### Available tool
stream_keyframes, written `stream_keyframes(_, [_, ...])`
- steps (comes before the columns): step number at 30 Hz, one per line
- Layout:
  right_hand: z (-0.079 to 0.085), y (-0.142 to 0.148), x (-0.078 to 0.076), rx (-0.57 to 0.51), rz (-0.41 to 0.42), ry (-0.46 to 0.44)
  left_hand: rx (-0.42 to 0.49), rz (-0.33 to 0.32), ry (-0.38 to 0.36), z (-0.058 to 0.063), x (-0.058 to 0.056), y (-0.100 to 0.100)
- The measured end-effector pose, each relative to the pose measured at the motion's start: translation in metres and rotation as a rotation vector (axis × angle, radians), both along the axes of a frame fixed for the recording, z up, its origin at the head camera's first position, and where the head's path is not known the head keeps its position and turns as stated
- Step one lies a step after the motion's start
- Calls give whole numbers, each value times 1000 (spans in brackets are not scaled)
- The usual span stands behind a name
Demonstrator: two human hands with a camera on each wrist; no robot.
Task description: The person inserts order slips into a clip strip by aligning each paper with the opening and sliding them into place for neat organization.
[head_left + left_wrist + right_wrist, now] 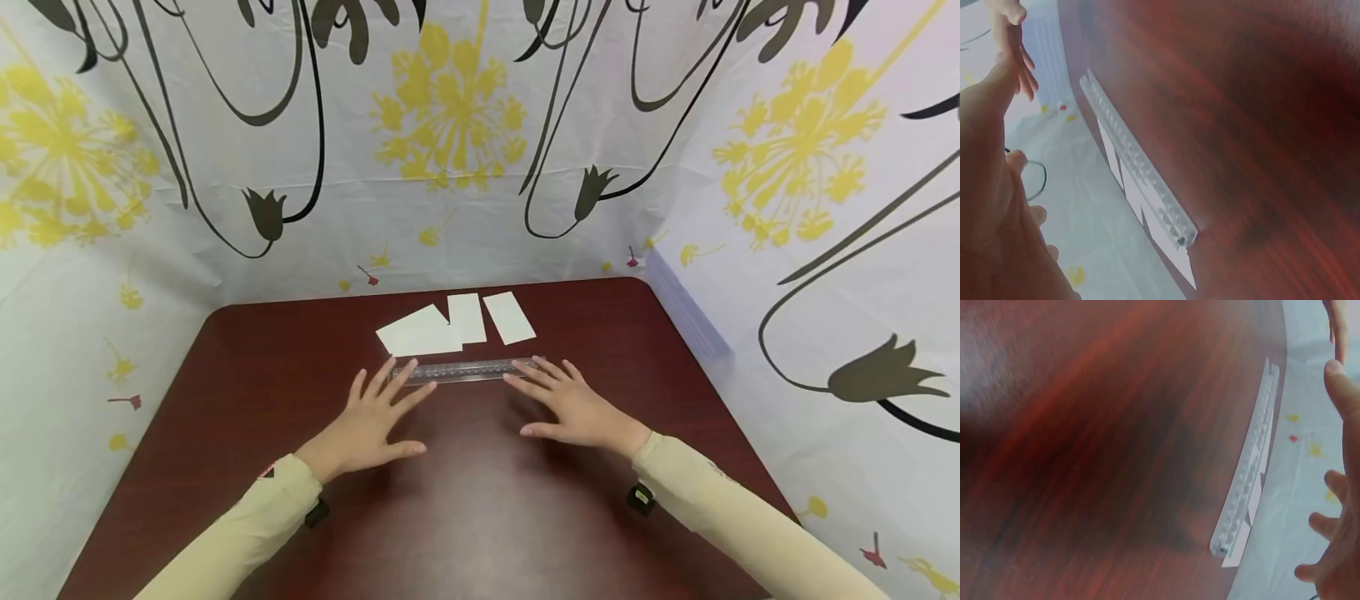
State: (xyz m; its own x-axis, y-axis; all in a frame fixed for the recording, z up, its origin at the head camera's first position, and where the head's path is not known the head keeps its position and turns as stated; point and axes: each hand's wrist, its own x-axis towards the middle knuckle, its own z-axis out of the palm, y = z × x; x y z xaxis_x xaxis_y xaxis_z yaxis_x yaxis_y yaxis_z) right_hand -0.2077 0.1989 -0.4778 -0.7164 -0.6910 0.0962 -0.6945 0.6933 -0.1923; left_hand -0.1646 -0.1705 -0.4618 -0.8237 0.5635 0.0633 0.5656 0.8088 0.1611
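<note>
A long, narrow clear plastic strip [468,371] with rows of small round bumps lies crosswise on the dark red-brown table. My left hand [367,429] hovers palm down at its left end, fingers spread and nearly straight, fingertips overlapping the strip in the head view. Mirroring it, my right hand [581,412] spreads its fingers over the right end. Nothing is held in either hand. Both wrist views show the whole strip, [1141,169] and beyond it the white paper pieces [1254,503]. The strip's ends are partly hidden by fingers from above.
Just behind the strip lie several white paper pieces: overlapping ones [423,335] to the left and a separate one [510,317] to the right. The table [480,517] ends at a patterned curtain [480,242] at the back and on both sides.
</note>
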Motion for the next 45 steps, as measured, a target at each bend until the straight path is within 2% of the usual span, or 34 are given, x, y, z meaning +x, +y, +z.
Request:
stream_keyframes(5, [-2, 4, -22, -30, -12, 38, 39, -5, 14, -1, -18, -9])
stream_keyframes(12, [-6, 11, -48, -84, -50, 30, 57, 11, -32, 0, -45, -21])
stream_keyframes(20, [-17, 18, -72, -116, -83, 54, 80, 46, 9, -3, -71, -38])
stream_keyframes(26, [-25, 20, -81, -119, -103, 40, 109, 81, 0, -8, -84, -43])
stream_keyframes(32, [-36, 23, -84, -114, -137, 31, 156, 94, -9, -12, -99, -37])
stream_keyframes(37, [-43, 24, -88, -112, -141, 54, 168, 116, -15, -13, -113, -30])
stream_keyframes(45, [-49, 22, -95, -128, -140, 95, 183, 140, -42, -12, -126, -26])
